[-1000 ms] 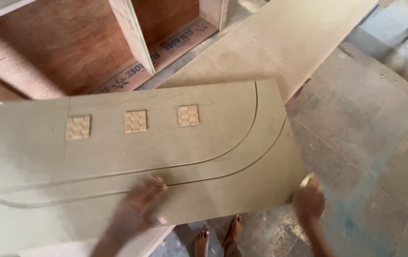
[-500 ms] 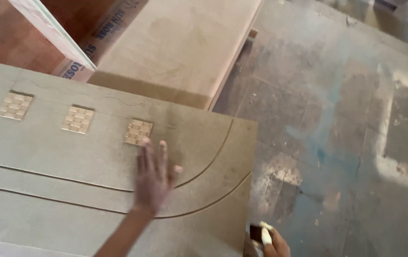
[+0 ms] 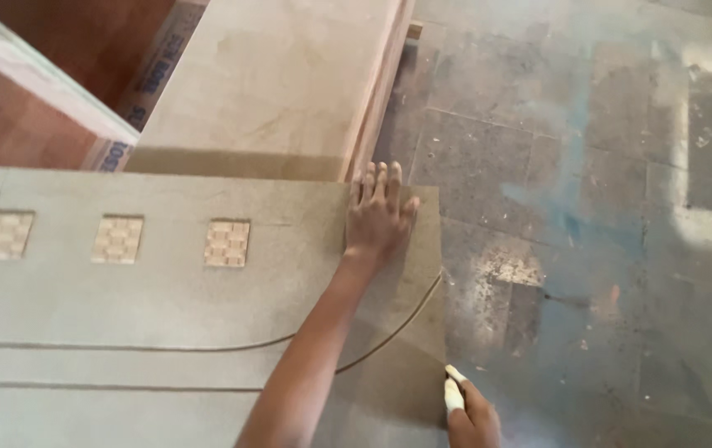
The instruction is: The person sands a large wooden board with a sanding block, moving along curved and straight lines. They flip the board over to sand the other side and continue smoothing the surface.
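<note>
The left hand lies flat on the far right corner of a large grey-brown panel, with the fingers spread and straight, the fingertips reaching just to the top edge — it holds nothing, it only presses on the board, probably to keep it from sliding. The right hand is low at the bottom of the view, just beside the right edge of the panel; it is closed around a small pale piece, maybe a block or a folded pad, whose end stands out above the fingers and touches or nearly touches the panel's edge. What this piece is made of I cannot tell. The panel looks like fibreboard, matt and a little dusty, and it has two thin grooves that run straight from the left and then bend upward in a curve near the right side. Three small square insets in a lighter colour, with a woven or brick-like pattern, sit in a row along the upper part. Behind the panel rests a stack of smooth tan boards, and at the top left stands a reddish plywood box with a pale edge. The floor is of worn grey stone tiles with blue and white stains.
</note>
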